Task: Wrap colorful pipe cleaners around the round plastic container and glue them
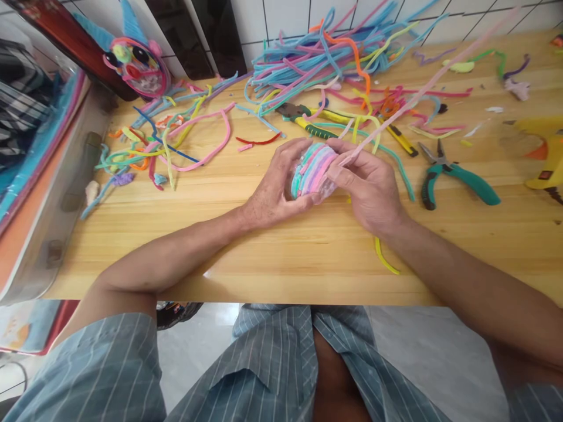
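Between my hands, above the wooden table [272,252], is a small rounded form wrapped in pastel pipe cleaners [314,169], with bands of teal, pink, blue and lilac. Clear plastic shows at its lower right side. My left hand [281,184] is curled round its left side, thumb below and fingers over the top. At its right side my right hand [372,184] pinches a long pale pink pipe cleaner [404,105], whose free end stretches up to the upper right. The fingertips of my right hand partly cover where this strand meets the form.
Pliers [455,176] with teal handles lie to the right, and a yellow glue gun [543,149] at the far right. Yellow-black pliers [308,120], a pipe cleaner pile [308,70] and scraps lie behind my hands. A decorated figure [138,64] stands back left, near a plastic bin [48,246].
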Demonstrator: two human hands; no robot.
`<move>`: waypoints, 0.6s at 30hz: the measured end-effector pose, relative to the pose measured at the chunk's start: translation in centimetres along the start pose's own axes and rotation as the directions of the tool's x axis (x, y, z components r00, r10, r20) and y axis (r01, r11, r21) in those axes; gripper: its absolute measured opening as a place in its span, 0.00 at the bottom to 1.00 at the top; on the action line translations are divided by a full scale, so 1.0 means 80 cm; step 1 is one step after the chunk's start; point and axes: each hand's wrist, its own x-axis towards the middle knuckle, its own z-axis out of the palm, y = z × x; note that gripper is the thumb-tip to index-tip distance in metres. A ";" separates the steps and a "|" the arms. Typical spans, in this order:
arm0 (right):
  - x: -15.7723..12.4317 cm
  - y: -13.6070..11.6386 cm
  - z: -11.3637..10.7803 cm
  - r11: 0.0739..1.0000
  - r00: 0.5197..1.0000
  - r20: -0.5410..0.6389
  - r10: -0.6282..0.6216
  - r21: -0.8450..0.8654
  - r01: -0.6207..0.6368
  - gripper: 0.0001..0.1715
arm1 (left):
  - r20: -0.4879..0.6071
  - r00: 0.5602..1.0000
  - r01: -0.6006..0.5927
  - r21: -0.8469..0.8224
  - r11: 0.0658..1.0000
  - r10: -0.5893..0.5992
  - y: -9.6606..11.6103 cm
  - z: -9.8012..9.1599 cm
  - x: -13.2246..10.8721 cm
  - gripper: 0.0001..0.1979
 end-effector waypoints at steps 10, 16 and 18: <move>0.000 0.000 0.002 1.000 1.000 -0.009 -0.020 -0.008 0.020 0.22 | 0.024 1.000 0.014 -0.018 1.000 -0.014 0.000 -0.006 0.000 0.42; -0.001 -0.002 0.004 1.000 1.000 -0.012 -0.005 0.006 0.005 0.23 | 0.008 0.999 0.051 -0.044 0.998 -0.051 0.000 -0.005 0.000 0.41; -0.002 -0.003 0.005 1.000 1.000 -0.019 -0.006 0.007 0.006 0.22 | 0.003 0.998 0.069 -0.044 0.997 -0.069 0.000 -0.003 0.000 0.45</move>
